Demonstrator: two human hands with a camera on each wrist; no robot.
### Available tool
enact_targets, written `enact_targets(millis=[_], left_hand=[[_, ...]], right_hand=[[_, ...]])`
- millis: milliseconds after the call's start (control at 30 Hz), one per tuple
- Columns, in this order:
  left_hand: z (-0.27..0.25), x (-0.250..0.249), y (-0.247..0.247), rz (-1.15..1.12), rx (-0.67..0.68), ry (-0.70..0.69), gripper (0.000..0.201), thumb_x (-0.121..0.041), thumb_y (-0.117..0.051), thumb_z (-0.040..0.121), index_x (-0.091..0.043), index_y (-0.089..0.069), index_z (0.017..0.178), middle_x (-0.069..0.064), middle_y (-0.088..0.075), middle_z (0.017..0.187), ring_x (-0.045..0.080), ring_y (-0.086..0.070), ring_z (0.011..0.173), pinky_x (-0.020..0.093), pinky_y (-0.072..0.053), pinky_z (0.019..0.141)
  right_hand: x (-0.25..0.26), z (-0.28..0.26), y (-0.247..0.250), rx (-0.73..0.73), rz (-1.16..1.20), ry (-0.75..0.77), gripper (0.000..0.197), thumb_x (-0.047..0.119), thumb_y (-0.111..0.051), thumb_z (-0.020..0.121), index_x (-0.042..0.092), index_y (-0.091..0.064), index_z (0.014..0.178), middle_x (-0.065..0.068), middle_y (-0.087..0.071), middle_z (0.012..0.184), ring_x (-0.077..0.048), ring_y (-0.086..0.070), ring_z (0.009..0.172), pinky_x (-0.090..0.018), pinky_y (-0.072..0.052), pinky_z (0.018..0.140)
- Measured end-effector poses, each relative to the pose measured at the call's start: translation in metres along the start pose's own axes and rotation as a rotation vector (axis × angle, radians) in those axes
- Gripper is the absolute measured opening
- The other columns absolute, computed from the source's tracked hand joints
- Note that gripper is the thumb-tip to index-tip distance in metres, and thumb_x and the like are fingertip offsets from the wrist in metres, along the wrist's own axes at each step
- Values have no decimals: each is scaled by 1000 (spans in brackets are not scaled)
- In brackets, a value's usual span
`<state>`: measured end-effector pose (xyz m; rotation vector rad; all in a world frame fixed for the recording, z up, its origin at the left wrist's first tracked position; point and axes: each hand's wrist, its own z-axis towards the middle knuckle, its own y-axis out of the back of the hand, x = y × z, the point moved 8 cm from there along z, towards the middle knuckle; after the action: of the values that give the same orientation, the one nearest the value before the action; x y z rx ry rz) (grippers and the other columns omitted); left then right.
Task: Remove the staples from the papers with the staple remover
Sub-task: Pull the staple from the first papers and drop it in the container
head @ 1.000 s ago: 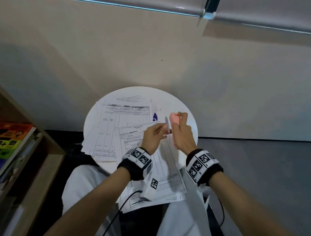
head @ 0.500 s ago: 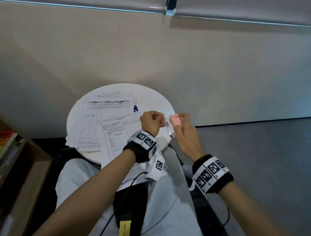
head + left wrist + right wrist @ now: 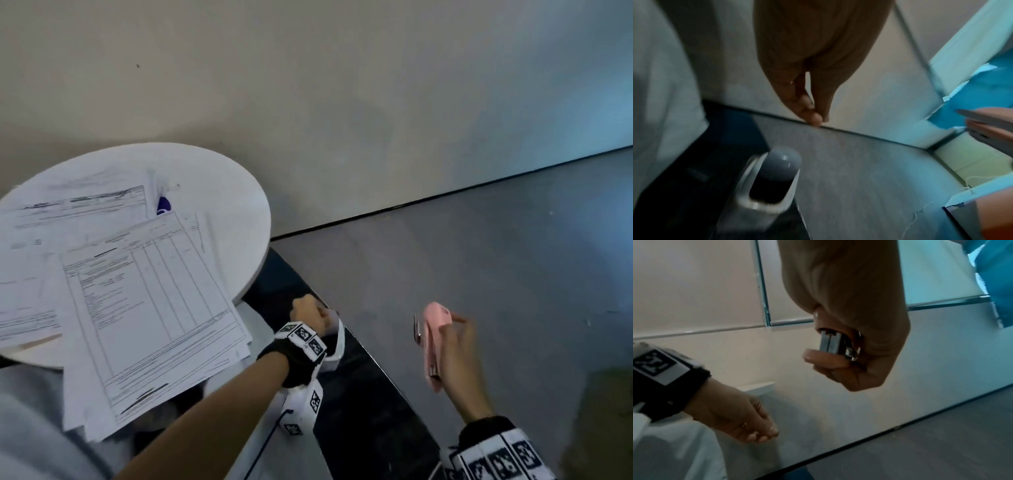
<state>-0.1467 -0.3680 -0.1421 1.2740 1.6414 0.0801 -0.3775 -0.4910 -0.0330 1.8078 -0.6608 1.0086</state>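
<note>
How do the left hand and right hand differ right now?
The right hand grips the pink staple remover; the left hand holds no tool, its fingertips pinched together. The left hand is beside the table edge; the right hand is farther out over the floor. Both are off the papers.

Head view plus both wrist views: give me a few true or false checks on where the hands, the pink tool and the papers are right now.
1. The right hand grips the pink staple remover. True.
2. The pink staple remover is biting into the printed white papers. False: it is held in the air over the grey floor, apart from the papers.
3. The papers lie on the round white table, some overhanging its near edge. True.
4. The left hand presses down on the papers. False: it is off the table, to the right of it, its fingertips pinched together.
5. Both hands are over the table. False: both are beside it.
</note>
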Motion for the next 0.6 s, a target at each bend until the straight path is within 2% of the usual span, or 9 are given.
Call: enact_targets(millis=[67, 200, 267, 300, 367, 433, 500, 600], left_hand=[[14, 13, -14, 10, 4, 30, 11, -5, -64, 72, -1, -73, 78, 19, -69, 82, 33, -69, 78, 34, -58, 67], [11, 8, -18, -74, -68, 39, 18, 7, -56, 72, -5, -65, 61, 15, -63, 68, 28, -67, 56, 29, -57, 50], [11, 4, -17, -123, -87, 9, 25, 11, -57, 72, -10, -65, 62, 14, -64, 70, 27, -66, 58, 23, -55, 47], [11, 3, -16, -134, -94, -12, 24, 10, -58, 73, -10, -69, 66, 12, -66, 73, 26, -66, 62, 22, -54, 48], [11, 3, -11, -173, -131, -40, 21, 5, -57, 79, -7, -74, 84, 13, -69, 85, 27, -67, 76, 26, -56, 62], [12, 6, -7, -200, -170, -47, 25, 3, -53, 85, -4, -73, 97, 16, -69, 94, 27, -67, 83, 28, -55, 71], [13, 7, -3, -221, -191, -71, 26, 2, -51, 87, -2, -72, 101, 17, -69, 95, 27, -68, 83, 28, -56, 72], [15, 6, 3, -261, -189, -121, 22, 2, -53, 87, -4, -73, 92, 19, -71, 86, 32, -70, 79, 43, -59, 75]], right_hand=[[-23, 2, 7, -17, -21, -42, 19, 30, -37, 100, 18, -40, 114, 2, -57, 90, -22, -56, 83, -42, -45, 78], [-49, 0, 7, -21, -21, -120, 17, 26, -36, 100, 16, -39, 113, 5, -53, 85, -24, -53, 81, -42, -43, 80], [-49, -2, 6, -25, -11, -126, 16, 22, -36, 100, 16, -39, 114, 3, -53, 86, -24, -53, 84, -40, -42, 81], [-48, -3, 5, -25, -8, -128, 15, 20, -36, 100, 16, -38, 114, 0, -53, 87, -23, -53, 82, -40, -41, 80], [-44, -4, 2, -15, 0, -128, 15, 18, -35, 99, 14, -37, 114, -1, -52, 85, -17, -51, 76, -37, -38, 76], [-40, -4, 1, -9, 0, -128, 17, 17, -35, 99, 13, -37, 116, 1, -50, 82, -13, -49, 73, -36, -37, 73], [-34, -5, 2, -10, -4, -115, 17, 17, -35, 99, 14, -37, 116, 1, -50, 82, -14, -49, 73, -37, -38, 72], [-24, -5, 2, -5, -5, -97, 16, 21, -36, 99, 19, -37, 114, -3, -54, 85, -19, -53, 75, -39, -43, 71]])
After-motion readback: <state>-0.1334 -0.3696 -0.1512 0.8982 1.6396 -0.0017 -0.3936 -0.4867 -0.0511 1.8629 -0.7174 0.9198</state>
